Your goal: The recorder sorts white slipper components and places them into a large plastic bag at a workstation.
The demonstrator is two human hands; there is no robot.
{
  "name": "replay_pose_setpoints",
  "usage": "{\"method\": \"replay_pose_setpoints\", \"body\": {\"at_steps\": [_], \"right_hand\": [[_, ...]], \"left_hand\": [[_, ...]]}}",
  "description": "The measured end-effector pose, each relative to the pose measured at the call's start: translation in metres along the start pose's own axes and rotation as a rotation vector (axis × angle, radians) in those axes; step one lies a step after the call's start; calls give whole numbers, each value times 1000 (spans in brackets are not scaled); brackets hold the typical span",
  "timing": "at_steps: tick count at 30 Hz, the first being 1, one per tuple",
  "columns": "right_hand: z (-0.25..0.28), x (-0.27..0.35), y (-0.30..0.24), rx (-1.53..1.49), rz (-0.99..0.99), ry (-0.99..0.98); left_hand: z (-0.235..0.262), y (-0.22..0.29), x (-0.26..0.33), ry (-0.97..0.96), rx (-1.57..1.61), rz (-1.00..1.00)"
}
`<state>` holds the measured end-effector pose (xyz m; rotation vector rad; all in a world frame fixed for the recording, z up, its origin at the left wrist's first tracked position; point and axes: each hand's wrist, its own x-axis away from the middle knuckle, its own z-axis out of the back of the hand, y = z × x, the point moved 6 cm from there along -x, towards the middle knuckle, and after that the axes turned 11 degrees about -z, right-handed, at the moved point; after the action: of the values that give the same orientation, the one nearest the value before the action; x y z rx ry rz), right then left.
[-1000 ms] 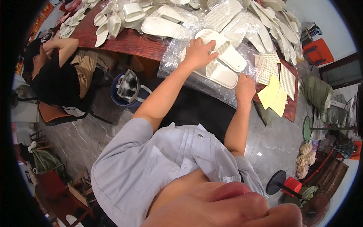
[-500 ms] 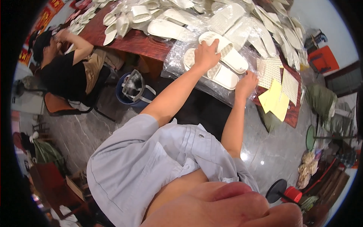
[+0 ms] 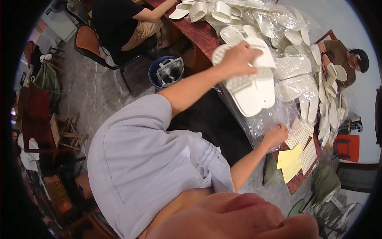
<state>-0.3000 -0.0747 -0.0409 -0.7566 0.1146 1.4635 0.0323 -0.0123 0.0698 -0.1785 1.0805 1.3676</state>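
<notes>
Head-worn fisheye — steeply downward, close

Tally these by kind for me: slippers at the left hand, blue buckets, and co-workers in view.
Slippers at the left hand: 2
Blue bucket: 1
Co-workers, one in a black top, one in a brown top: 2
Total: 5

No wording or number is legible. Pale sheets (image 3: 308, 158) above and to the right of the yellow sheets (image 3: 291, 171) bear rows of marks too small to read; above-left of the yellow sheets, a white slipper (image 3: 265, 87) shows one tiny, unreadable mark.
</notes>
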Motion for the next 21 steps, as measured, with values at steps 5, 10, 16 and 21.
{"method": "replay_pose_setpoints", "body": {"at_steps": [5,10,16,21], "right_hand": [[-1,0,0,-4,-19,14],[4,4,4,78,-53,7],[3,6,0,72,-28,-6],[0,7,-5,17,-49,-11]], "left_hand": [[71,-117,2,-11,131,231],[136,-211,-33,161,329,398],[209,-333,-171,509,466,286],[174,-273,-240,126,-975,151]]}}
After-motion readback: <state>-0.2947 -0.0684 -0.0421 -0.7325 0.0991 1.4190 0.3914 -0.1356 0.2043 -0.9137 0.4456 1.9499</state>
